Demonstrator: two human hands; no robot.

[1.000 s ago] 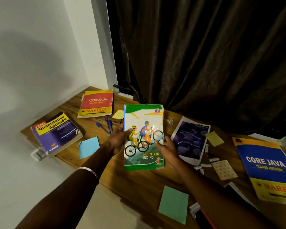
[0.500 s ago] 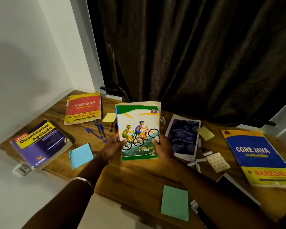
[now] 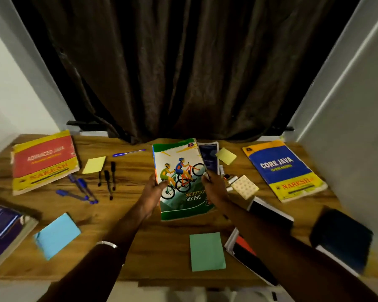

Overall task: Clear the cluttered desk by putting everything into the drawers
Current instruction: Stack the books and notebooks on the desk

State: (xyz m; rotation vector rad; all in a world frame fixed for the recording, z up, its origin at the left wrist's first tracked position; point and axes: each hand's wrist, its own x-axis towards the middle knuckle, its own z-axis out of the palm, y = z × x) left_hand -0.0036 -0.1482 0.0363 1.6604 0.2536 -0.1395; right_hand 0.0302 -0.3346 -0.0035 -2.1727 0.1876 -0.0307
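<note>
Desk contents, front edge backward. Nearest: green sticky pad (image 3: 207, 251), blue sticky pad (image 3: 57, 234), a dark notebook (image 3: 340, 236) at right, a purple book (image 3: 2, 232) at far left. Middle: Mountain Biking book (image 3: 180, 182), gripped at both side edges, left hand (image 3: 152, 192) with thumb over the cover, right hand (image 3: 214, 189) with fingers curled around the right edge. A second ago it was tilted up toward the wearer; it now sits lower and flatter over the wooden desk (image 3: 127, 216), overlapping the dark booklet (image 3: 210, 158), and whether it touches the surface cannot be told. Further back: blue pens (image 3: 81, 189), black pens (image 3: 108, 179), yellow sticky pad (image 3: 94, 164), Advanced Java book (image 3: 44, 162), Core Java book (image 3: 284, 168). No drawer in view; judged, clearing has barely begun, this book being the first item in hand.
</note>
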